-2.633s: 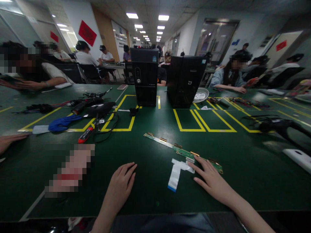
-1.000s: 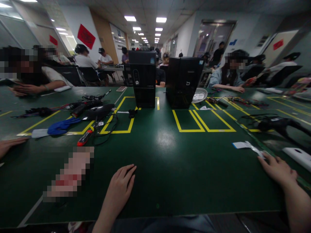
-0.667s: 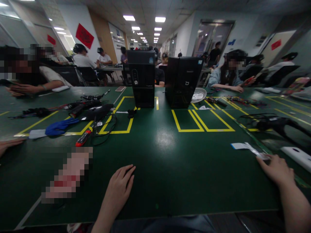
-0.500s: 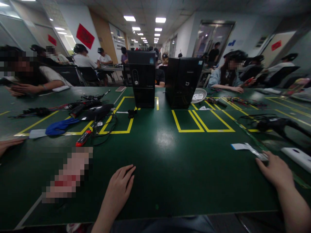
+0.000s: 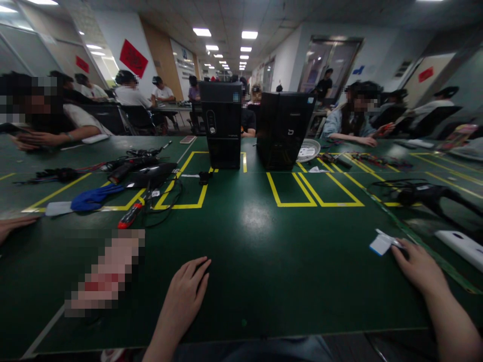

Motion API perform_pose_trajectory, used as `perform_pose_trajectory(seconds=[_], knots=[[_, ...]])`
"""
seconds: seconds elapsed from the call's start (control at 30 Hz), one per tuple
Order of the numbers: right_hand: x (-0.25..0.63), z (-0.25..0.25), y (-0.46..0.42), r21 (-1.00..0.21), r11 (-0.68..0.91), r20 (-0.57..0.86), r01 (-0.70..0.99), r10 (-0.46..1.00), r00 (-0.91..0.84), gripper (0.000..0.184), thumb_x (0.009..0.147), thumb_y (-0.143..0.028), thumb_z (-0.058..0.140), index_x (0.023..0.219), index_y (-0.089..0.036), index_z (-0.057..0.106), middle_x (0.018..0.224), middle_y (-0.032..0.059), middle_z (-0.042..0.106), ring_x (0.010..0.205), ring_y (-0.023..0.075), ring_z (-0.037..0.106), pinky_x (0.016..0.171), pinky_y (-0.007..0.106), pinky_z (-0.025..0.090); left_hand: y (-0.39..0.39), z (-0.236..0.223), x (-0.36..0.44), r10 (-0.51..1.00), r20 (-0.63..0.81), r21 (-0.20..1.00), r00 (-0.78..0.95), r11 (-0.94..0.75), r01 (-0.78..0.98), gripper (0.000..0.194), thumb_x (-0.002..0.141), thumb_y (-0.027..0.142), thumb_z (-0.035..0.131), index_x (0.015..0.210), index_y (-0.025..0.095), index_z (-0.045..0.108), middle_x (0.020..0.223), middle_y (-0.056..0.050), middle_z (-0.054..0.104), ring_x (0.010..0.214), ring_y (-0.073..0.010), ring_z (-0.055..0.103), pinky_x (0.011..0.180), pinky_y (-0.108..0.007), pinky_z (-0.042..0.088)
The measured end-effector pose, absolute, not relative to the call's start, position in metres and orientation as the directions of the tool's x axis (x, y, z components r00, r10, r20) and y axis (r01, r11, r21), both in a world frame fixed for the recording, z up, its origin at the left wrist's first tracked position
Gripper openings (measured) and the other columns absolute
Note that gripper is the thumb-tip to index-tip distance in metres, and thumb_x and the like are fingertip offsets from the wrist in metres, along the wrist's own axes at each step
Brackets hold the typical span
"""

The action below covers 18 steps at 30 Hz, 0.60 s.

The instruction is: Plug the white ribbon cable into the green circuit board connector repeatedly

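My left hand (image 5: 186, 294) lies flat and open on the green table (image 5: 256, 261), near its front edge, holding nothing. My right hand (image 5: 418, 269) rests far to the right, fingers stretched out with the fingertips on the end of a white flat ribbon cable (image 5: 382, 243) that has a blue tip. The cable is attached to a long thin green circuit board (image 5: 426, 246) that runs diagonally along the table's right side, partly under my hand.
Two black computer towers (image 5: 225, 124) (image 5: 285, 128) stand upright at the middle back. A red-handled screwdriver (image 5: 130, 215), blue glove (image 5: 94, 197) and black cables lie at the left. A white device (image 5: 462, 246) lies at the right. Another person's hand (image 5: 15, 226) rests at the left edge.
My right hand slid the circuit board and ribbon cable from the middle of the table to the far right. Since half a second ago the ribbon folded toward my hand. My left hand stayed still.
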State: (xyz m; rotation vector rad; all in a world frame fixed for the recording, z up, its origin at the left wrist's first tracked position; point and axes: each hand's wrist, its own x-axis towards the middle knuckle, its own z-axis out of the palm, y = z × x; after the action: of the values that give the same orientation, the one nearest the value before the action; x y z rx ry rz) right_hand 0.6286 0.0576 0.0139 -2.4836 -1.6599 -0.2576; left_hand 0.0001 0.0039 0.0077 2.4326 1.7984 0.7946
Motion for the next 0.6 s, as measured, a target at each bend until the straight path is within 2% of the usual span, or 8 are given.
perform_pose_trajectory(seconds=[0.13,0.23,0.37,0.5,0.6], knots=[[0.608,0.012,0.055,-0.103,-0.334,0.176,0.937,0.921,0.348,0.059,0.092,-0.048,0.023,0.123,-0.012,0.057,0.131,0.0198,0.05,0.12,0.031,0.05,0.093,0.04,0.044,0.004,0.008,0.0,0.892,0.4,0.298,0.209,-0.342,0.891,0.033,0.095,0.027,0.043,0.122,0.021,0.061,0.12,-0.009,0.062,0.109,-0.027,0.058,0.094,-0.046,0.049],[0.579,0.004,0.053,-0.132,-0.172,0.234,0.976,0.952,0.199,0.053,0.091,-0.045,0.027,0.119,-0.013,0.059,0.127,0.0174,0.054,0.123,0.0289,0.049,0.101,0.041,0.041,0.005,0.008,0.001,0.893,0.394,0.294,0.215,-0.345,0.891,0.033,0.095,0.026,0.043,0.122,0.02,0.061,0.12,-0.01,0.062,0.109,-0.0271,0.058,0.094,-0.046,0.049],[0.52,-0.005,0.05,-0.146,0.076,0.365,0.986,0.931,-0.017,0.05,0.091,-0.047,0.033,0.117,-0.014,0.061,0.122,0.0156,0.057,0.116,0.0284,0.054,0.1,0.046,0.043,0.004,0.008,0.001,0.891,0.407,0.304,0.201,-0.34,0.89,0.032,0.095,0.026,0.043,0.121,0.021,0.063,0.12,-0.009,0.062,0.109,-0.0267,0.059,0.094,-0.046,0.049],[0.44,-0.006,0.043,-0.153,0.249,0.383,0.956,0.907,-0.174,0.044,0.093,-0.045,0.038,0.122,-0.02,0.06,0.13,0.0137,0.054,0.123,0.0275,0.05,0.101,0.05,0.043,0.003,0.008,0.001,0.896,0.395,0.308,0.204,-0.339,0.889,0.032,0.096,0.025,0.043,0.122,0.021,0.061,0.121,-0.009,0.062,0.11,-0.0261,0.058,0.095,-0.046,0.048],[0.377,0.0,0.035,-0.187,0.387,0.352,0.903,0.885,-0.306,0.039,0.094,-0.038,0.041,0.127,-0.025,0.058,0.137,0.0101,0.051,0.13,0.0269,0.044,0.105,0.055,0.037,0.003,0.008,0.001,0.9,0.387,0.306,0.2,-0.33,0.893,0.032,0.096,0.025,0.043,0.123,0.022,0.06,0.122,-0.009,0.061,0.111,-0.026,0.057,0.095,-0.047,0.048]])
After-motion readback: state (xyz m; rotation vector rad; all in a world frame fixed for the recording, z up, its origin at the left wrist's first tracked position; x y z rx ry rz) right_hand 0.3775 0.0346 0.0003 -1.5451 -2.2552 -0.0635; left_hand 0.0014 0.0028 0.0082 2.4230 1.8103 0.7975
